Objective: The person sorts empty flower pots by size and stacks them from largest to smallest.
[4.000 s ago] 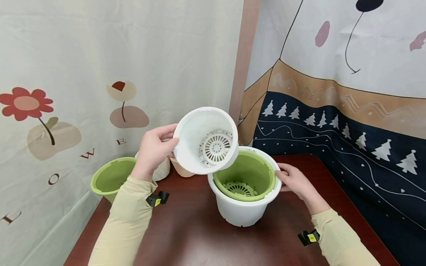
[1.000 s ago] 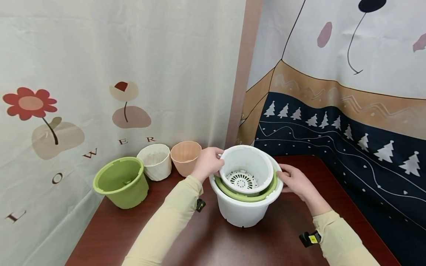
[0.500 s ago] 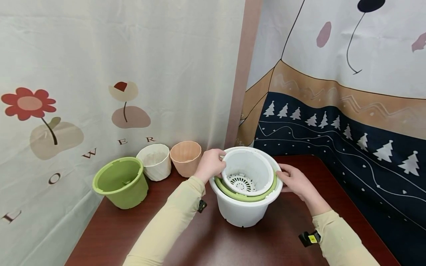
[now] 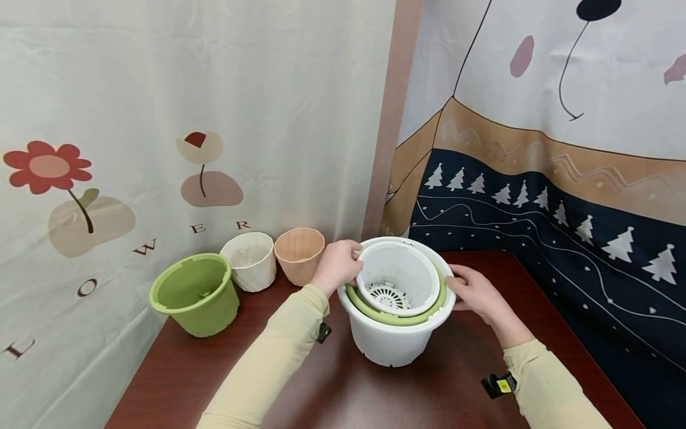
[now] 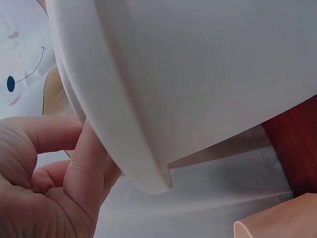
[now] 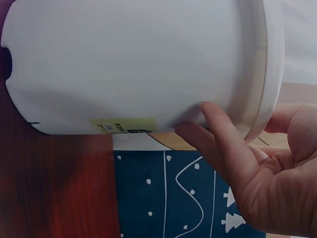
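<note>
Head view: six pots are present, three nested and three loose on one reddish-brown table (image 4: 182, 381). The large white pot (image 4: 389, 342) stands upright as the outermost of the nest; within it sit one inner green pot (image 4: 399, 320) and, innermost, one small white pot (image 4: 399, 262) with a slotted base. To the left of the large white pot stand one loose green pot (image 4: 206, 310), one cream pot (image 4: 254, 275) and one peach pot (image 4: 297, 271), the peach nearest it. Two hands flank the large white pot: at its left, the left hand (image 4: 339, 264) pinches the rim of the small white pot; at its right, the right hand (image 4: 476, 291) grips the large white pot's own rim.

Left wrist view: the left fingers are bent, their tips hidden behind a white rim; whose rim cannot be told here.

Right wrist view: one yellow label (image 6: 124, 125), unseen from the head, marks the large white pot's outer wall. Two fingers (image 6: 225, 136) press beneath its rim, the thumb opposite.
</note>
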### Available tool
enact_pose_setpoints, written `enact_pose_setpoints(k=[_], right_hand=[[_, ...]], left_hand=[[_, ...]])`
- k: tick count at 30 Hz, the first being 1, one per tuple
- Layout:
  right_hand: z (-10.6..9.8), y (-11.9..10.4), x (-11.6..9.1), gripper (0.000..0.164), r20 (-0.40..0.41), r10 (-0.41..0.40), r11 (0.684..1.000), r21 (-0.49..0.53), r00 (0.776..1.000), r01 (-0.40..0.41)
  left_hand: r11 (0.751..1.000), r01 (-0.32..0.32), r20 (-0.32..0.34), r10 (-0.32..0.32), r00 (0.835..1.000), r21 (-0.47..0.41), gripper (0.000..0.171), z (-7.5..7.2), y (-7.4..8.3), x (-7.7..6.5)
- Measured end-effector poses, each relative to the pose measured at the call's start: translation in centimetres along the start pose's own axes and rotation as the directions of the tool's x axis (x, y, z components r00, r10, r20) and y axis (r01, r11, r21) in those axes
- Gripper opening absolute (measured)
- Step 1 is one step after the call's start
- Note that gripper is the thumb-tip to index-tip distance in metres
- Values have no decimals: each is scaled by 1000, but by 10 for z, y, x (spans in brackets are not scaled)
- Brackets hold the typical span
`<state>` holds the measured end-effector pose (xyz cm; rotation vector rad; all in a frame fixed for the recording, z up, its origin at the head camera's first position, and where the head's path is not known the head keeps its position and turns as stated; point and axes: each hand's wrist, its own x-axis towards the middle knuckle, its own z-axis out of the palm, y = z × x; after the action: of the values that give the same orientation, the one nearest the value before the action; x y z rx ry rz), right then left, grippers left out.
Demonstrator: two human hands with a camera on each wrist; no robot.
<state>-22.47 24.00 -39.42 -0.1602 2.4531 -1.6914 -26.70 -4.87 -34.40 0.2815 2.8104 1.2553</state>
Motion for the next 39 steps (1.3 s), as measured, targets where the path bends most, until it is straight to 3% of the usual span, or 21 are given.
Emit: enact_pose_setpoints(k=[10, 13, 17, 21, 25, 33, 39], right_hand=[[2, 0, -1, 55, 3, 6, 1000, -1, 1000, -6], [2, 0, -1, 55, 3, 6, 1000, 0, 1000, -6], [2, -1, -1, 55, 5, 7, 1000, 1, 1000, -7], [1, 0, -2, 55, 1, 10, 1000, -6, 1000, -10], [1, 1, -1, 54, -3, 11, 1000, -12, 1000, -11], [0, 2, -1, 55, -7, 5, 1000, -14, 1000, -5], [0, 1, -1, 55, 5, -13, 1000, -5, 1000, 13]], left_hand=[[998, -10, 18, 9, 1000, 61, 39, -4, 2, -3], [987, -52, -3, 53, 999, 152, 37, -6, 3, -5], [957, -120, -81, 146, 986, 264, 34, -13, 5, -8], [965, -166, -120, 193, 974, 204, 35, -22, 3, -10], [979, -170, -114, 183, 977, 114, 38, -29, -3, -14], [983, -168, -72, 173, 982, 74, 48, -40, -16, -26], [978, -198, -68, 202, 977, 61, 50, -44, -25, -32]])
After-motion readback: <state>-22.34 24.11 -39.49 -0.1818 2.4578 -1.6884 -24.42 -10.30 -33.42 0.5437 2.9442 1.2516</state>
